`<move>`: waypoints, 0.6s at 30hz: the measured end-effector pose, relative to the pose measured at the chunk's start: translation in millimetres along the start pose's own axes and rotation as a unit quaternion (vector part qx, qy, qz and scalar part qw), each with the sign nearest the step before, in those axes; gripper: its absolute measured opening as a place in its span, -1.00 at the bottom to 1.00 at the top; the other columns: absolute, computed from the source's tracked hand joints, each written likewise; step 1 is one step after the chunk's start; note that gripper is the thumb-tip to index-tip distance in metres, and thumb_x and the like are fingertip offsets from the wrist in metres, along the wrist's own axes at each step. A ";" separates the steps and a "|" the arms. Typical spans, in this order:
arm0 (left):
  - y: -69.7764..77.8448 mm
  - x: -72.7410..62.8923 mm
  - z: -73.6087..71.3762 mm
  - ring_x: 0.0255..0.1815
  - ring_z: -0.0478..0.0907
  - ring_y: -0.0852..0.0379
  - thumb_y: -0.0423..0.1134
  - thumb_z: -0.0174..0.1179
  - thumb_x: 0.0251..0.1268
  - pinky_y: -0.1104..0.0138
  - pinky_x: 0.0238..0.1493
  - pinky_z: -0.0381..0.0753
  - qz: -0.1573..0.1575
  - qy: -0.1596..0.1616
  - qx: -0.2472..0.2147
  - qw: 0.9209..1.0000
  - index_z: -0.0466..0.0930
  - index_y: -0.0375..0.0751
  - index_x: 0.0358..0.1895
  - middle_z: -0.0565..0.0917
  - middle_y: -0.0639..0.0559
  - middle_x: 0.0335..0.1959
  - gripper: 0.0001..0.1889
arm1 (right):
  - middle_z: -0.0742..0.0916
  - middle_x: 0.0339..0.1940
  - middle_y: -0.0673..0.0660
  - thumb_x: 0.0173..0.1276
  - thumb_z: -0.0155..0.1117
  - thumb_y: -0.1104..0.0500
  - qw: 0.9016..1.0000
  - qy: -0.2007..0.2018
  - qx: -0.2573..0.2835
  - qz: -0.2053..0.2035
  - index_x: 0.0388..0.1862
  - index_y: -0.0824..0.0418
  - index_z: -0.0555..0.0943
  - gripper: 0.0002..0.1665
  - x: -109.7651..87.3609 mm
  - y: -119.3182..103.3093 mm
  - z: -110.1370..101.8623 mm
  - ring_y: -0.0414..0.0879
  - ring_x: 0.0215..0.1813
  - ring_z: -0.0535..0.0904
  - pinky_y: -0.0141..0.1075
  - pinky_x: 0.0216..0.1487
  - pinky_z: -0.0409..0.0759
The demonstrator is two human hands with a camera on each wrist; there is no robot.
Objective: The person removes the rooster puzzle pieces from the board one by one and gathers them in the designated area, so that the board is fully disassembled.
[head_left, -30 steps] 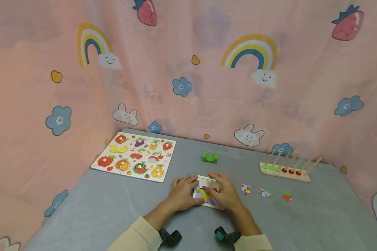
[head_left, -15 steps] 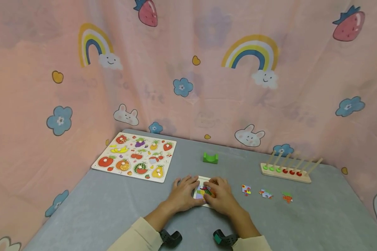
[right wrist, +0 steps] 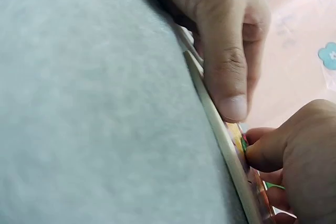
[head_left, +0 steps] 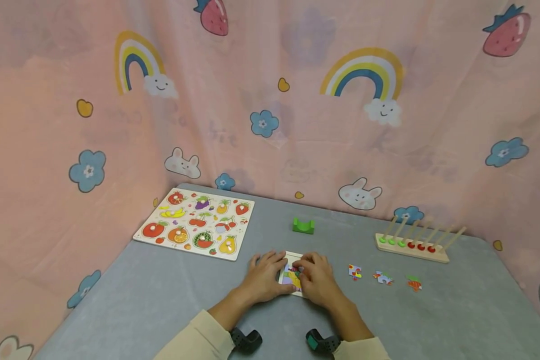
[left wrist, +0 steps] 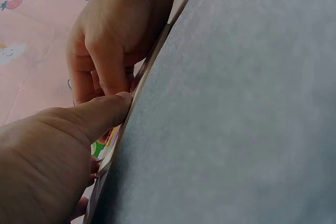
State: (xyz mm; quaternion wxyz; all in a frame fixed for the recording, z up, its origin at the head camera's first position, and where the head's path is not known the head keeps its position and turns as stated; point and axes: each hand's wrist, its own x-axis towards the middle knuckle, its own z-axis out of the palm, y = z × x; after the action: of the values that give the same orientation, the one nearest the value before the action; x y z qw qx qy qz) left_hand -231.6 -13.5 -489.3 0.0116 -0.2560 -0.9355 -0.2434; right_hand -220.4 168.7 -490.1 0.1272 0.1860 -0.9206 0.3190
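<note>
A small wooden jigsaw board (head_left: 294, 255) with a colourful picture lies between the two hands in the head view. My left hand (head_left: 263, 280) grips its left side, the thumb along the near edge (right wrist: 218, 129) and the fingers toward the far left. Over the board, my right hand (head_left: 318, 281) pinches a small puzzle piece (right wrist: 243, 142) with green on it, mostly hidden by the fingertips. The right hand covers the right part of the board. Three loose puzzle pieces lie to the right: one purple and yellow (head_left: 355, 271), one pale blue (head_left: 383, 278), one orange and green (head_left: 414, 283).
A fruit peg puzzle (head_left: 195, 222) lies at the back left of the grey table (head_left: 171, 290). Behind the hands stands a green notched block (head_left: 303, 226). A wooden rack (head_left: 412, 248) with upright sticks and green and red beads is at the back right, near the pink curtain (head_left: 234, 75).
My right hand's spread thumb and fingers have drawn together and moved left over the picture, bringing the piece toward the board's middle. My left hand stays at the board's left side.
</note>
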 end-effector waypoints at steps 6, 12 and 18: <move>0.3 0.2 -1.2 0.41 0.18 -0.07 0.21 0.34 0.06 -0.15 0.29 -0.02 0.000 0.000 -0.003 1.000 0.49 -0.21 0.29 0.37 -0.02 0.38 -0.22 | 0.59 -0.15 0.14 0.05 0.15 0.46 1.000 0.023 -0.008 -0.002 -0.26 0.19 0.71 -0.67 1.5 -1.8 2.7 0.13 -0.05 0.41 0.12 -0.04 0.29; 0.2 0.0 -0.6 0.40 0.20 -0.06 0.21 0.36 0.04 -0.15 0.28 0.00 0.000 0.005 0.005 1.000 0.47 -0.18 0.31 0.38 -0.01 0.37 -0.20 | 0.63 -0.18 0.07 0.00 0.26 0.42 0.999 0.027 0.005 -0.023 -0.21 0.22 0.71 -0.67 1.2 -0.2 3.9 0.09 -0.04 0.44 0.11 -0.03 0.29; 0.6 0.0 -0.3 0.40 0.21 -0.06 0.23 0.35 0.04 -0.16 0.27 0.02 0.003 0.006 0.007 1.000 0.47 -0.18 0.30 0.39 -0.01 0.36 -0.20 | 0.65 -0.18 0.05 -0.02 0.36 0.33 0.998 0.021 0.014 -0.054 -0.14 0.28 0.71 -0.63 -0.3 -0.3 2.9 0.08 -0.03 0.46 0.12 -0.05 0.32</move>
State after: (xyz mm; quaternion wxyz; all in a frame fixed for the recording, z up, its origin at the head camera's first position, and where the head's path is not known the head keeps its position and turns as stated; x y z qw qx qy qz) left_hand -231.4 -13.3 -488.8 0.0198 -0.2568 -0.9363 -0.2387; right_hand -220.4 166.7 -492.3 0.1612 0.2307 -0.9017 0.3281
